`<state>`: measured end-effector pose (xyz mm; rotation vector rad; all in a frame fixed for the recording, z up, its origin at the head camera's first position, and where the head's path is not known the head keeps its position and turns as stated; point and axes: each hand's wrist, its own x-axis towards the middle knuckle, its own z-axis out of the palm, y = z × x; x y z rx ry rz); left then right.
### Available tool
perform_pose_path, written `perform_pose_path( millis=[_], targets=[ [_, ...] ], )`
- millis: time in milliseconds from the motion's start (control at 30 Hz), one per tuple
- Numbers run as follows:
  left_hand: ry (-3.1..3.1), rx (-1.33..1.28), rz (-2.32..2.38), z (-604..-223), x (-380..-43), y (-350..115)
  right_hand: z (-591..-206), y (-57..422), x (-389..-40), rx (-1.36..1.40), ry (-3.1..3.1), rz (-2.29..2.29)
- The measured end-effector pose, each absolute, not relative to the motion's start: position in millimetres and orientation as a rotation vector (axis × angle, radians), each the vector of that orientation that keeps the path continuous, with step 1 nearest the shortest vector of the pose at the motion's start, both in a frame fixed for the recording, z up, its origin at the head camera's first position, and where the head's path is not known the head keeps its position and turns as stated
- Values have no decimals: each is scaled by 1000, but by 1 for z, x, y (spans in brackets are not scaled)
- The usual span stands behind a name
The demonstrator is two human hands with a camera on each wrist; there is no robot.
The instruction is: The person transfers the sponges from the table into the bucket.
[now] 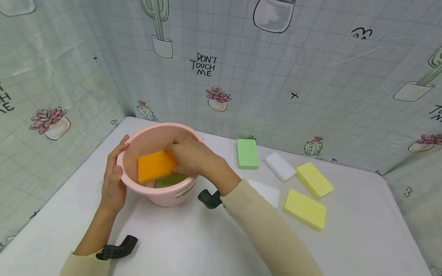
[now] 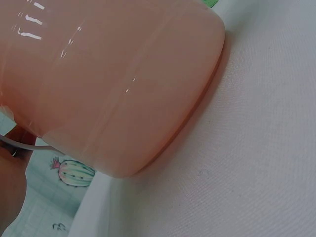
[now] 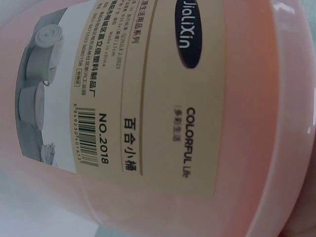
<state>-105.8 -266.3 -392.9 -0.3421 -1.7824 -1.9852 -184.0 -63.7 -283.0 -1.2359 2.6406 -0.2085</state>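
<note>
A pink plastic bucket (image 1: pixel 165 198) stands at the left of the white table. My left hand (image 1: pixel 114 186) grips its left rim, and part of that hand shows at the left edge of the left wrist view. Reaching in over the right rim, my right hand (image 1: pixel 193 155) holds an orange sponge (image 1: pixel 153 166) by its right end, inside the bucket. Below it in the bucket lies a dark green sponge (image 1: pixel 170 181), partly covered. The bucket's printed paper label (image 3: pixel 148 98) fills much of the right wrist view, where the orange sponge is hidden.
Right of the bucket lie a light green sponge (image 1: pixel 247 154), a white sponge (image 1: pixel 279 166), and another white one (image 1: pixel 266 191) partly behind the right forearm. Two yellow sponges (image 1: pixel 315 180) lie farther right. A patterned curtain (image 1: pixel 241 76) hangs behind the table (image 1: pixel 362 222).
</note>
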Motion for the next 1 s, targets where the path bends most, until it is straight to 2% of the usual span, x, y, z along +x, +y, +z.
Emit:
perform_pose_path(
  millis=[233, 400, 733, 1000],
  targets=[
    [-1796, -351, -1966, -392, -107, -266, -282, -64, -182, -1150, 2698, -112],
    [-1788, -355, -1972, -393, -107, -267, -279, -59, -181, -1219, 2705, -153],
    [-1779, -389, -1976, -394, -107, -267, -268, -21, -172, -1309, 2776, -528],
    [-1761, -364, -1998, -393, -106, -267, -282, 17, -169, -1256, 2897, -873]
  ],
)
